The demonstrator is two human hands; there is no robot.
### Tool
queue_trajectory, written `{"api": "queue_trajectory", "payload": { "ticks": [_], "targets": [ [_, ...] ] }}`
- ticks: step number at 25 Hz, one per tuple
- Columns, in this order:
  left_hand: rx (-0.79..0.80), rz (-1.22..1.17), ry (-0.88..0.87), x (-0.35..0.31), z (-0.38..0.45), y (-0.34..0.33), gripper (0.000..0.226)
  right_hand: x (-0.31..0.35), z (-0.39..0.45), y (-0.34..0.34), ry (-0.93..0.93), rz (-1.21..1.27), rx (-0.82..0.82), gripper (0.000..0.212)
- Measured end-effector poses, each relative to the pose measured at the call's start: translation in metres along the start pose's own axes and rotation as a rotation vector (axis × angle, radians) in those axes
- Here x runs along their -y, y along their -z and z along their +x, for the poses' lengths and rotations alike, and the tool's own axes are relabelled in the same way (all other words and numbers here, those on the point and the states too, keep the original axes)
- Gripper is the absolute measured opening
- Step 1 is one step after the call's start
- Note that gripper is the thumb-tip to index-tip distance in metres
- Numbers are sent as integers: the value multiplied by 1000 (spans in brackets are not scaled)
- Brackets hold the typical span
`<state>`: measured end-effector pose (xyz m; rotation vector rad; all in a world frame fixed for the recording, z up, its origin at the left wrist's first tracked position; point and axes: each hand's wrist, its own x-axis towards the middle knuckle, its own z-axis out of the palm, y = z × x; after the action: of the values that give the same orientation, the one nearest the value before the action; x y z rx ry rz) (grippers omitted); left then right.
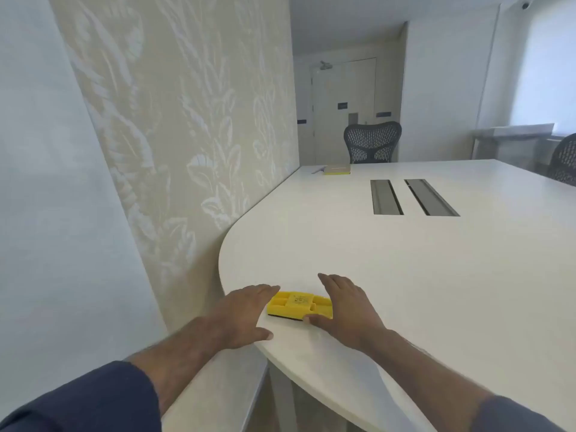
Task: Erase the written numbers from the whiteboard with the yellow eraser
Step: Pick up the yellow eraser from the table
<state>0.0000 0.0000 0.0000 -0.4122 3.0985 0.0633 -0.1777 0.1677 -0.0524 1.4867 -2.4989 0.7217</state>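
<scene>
The yellow eraser (297,307) lies flat on the near rounded corner of the white table (405,275), dark felt side down. My left hand (246,313) rests flat on the table just left of it, fingers together and thumb out, fingertips near its left end. My right hand (346,307) lies over the eraser's right end, thumb touching its near edge, fingers stretched forward. Neither hand has lifted it. A pale glossy panel (56,182) on the left wall could be the whiteboard; no written numbers show on it.
Patterned wallpaper (193,120) runs along the table's left side. Two grey cable slots (411,197) are set in the tabletop. A pad with a pen (335,169) lies at the far end. Black mesh chairs (372,141) stand behind the table.
</scene>
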Motion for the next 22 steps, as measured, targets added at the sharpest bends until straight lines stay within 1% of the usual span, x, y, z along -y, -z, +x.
{"api": "queue_trajectory", "payload": {
  "ticks": [3,5,8,9,10,15,20,22],
  "targets": [
    [4,0,28,1,15,-1,97,0,15,-15,-33,4,96,92],
    [-8,9,32,2,24,-4,99,2,23,-25,-53,-31,165,86],
    [-35,1,32,3,33,-14,100,1,26,-32,-16,-76,167,55],
    [-49,0,34,4,36,-18,100,0,27,-32,3,-60,156,48],
    [-67,-3,34,4,38,-21,101,-1,27,-32,32,-42,151,45],
    [-130,11,41,6,46,-26,97,3,28,-27,191,16,77,51],
    [-159,56,87,11,35,-14,73,23,35,-14,289,42,-40,51],
    [-189,59,101,17,25,-6,70,35,37,-10,319,56,-66,51]
  ]
}}
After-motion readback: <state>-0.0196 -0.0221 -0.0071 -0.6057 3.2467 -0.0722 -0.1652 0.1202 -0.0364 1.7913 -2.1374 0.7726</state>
